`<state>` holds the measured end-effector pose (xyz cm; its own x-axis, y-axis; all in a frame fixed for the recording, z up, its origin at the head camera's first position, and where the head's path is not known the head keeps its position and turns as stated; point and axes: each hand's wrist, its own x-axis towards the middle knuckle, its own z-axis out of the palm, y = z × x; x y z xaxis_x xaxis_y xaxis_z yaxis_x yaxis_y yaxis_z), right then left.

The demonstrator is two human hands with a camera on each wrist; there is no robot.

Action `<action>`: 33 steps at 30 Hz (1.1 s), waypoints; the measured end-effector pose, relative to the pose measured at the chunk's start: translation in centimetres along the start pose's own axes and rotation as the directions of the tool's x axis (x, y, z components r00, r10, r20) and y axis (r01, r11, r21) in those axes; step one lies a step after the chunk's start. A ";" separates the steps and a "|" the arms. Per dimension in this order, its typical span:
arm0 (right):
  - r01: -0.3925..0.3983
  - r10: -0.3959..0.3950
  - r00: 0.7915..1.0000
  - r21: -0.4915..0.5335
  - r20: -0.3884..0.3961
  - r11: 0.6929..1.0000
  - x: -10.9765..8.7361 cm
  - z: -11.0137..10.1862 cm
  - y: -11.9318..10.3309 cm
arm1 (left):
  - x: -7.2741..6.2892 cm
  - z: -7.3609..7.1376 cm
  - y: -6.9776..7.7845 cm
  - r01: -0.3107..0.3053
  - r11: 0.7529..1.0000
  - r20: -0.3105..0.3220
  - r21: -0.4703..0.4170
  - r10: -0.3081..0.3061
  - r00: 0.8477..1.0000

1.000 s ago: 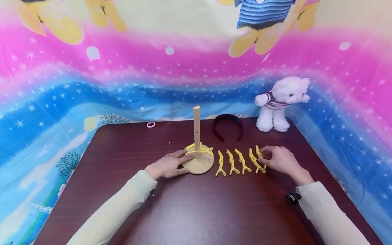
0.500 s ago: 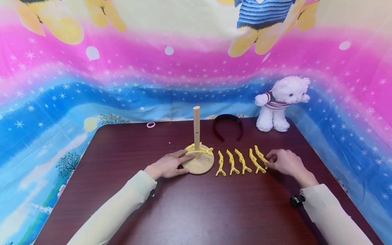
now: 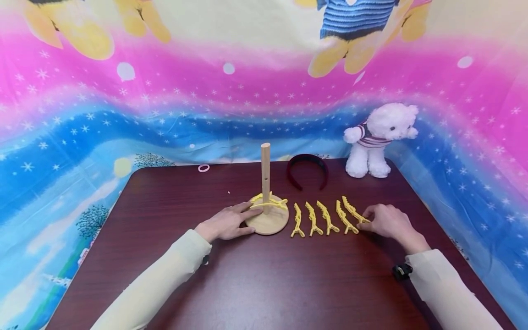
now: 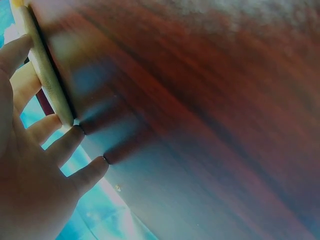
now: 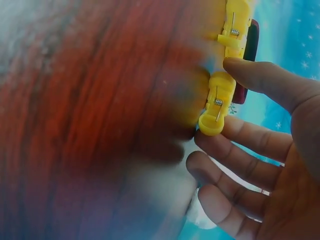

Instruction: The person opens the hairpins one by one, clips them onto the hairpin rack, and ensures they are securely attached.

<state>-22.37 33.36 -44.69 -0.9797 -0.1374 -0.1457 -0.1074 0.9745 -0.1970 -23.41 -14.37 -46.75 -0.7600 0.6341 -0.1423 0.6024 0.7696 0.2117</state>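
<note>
In the head view a wooden stand has a round base and an upright post. Yellow alligator hair clips lie across the base around the post. My left hand rests at the base's left side, fingers spread, touching its edge. To the right, several more yellow clips lie in a row on the table. With thumb and fingers, my right hand pinches the forked end of the rightmost hair clip. Its spring end shows between thumb and fingers in the right wrist view.
A dark red headband lies behind the row of clips. At the table's back right stands a white plush bear, and a small pink ring is near the back left edge. A printed cloth hangs behind the dark table.
My right hand has shifted right and slightly toward me, swinging the rightmost hair clip's forked end away from its neighbour. The left hand has stayed on the wooden base.
</note>
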 end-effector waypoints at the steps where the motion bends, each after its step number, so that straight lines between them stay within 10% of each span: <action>1: -0.005 0.005 1.000 -0.004 0.001 1.000 0.0 0.0 0.0 | 0.0 0.0 0.0 -0.001 1.000 -0.002 0.000 0.001 1.000; 18: -0.029 0.029 0.999 -0.005 -0.037 1.000 -0.2 -0.3 0.1 | -0.1 -0.2 0.3 -0.023 1.000 -0.018 0.001 0.023 1.000; 33: 0.102 -0.086 0.978 0.071 -0.190 0.992 -0.1 -1.3 -1.5 | -0.1 -0.2 0.3 -0.016 1.000 -0.014 0.005 0.016 1.000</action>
<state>-22.37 32.18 -43.13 -0.9810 -0.1849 0.0591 -0.1941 0.9403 -0.2795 -23.25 -14.22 -46.52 -0.7538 0.6451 -0.1250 0.6155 0.7598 0.2094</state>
